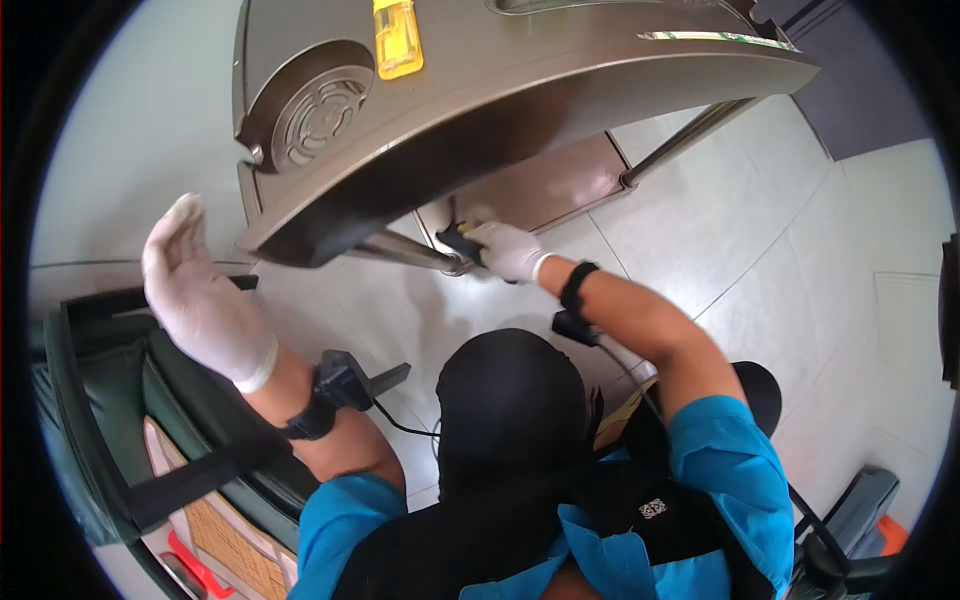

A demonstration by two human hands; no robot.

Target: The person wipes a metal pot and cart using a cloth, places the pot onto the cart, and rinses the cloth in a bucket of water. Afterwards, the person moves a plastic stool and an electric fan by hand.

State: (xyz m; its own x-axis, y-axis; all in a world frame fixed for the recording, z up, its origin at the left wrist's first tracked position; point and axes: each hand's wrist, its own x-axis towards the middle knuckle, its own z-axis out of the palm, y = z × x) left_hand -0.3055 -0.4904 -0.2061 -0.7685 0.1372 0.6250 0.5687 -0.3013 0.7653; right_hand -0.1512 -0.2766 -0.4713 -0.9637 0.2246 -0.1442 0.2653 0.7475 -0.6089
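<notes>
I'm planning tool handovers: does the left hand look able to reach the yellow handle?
Probably yes: the left hand looks empty, and nothing visible covers the yellow handle on the table, though its distance is hard to judge.

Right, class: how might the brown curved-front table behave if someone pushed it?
The brown curved-front table would probably stay stiff, since its front edge looks thick and unbending. It may slide fairly easily, as the floor tiles look smooth. Pushed high, it might rock, given its slim legs.

Couldn't read any words tbh; spotted a QR-style patch (652, 509) on black vest (690, 530), blurry print on strip (715, 38) by right corner of table (540, 50).
</notes>
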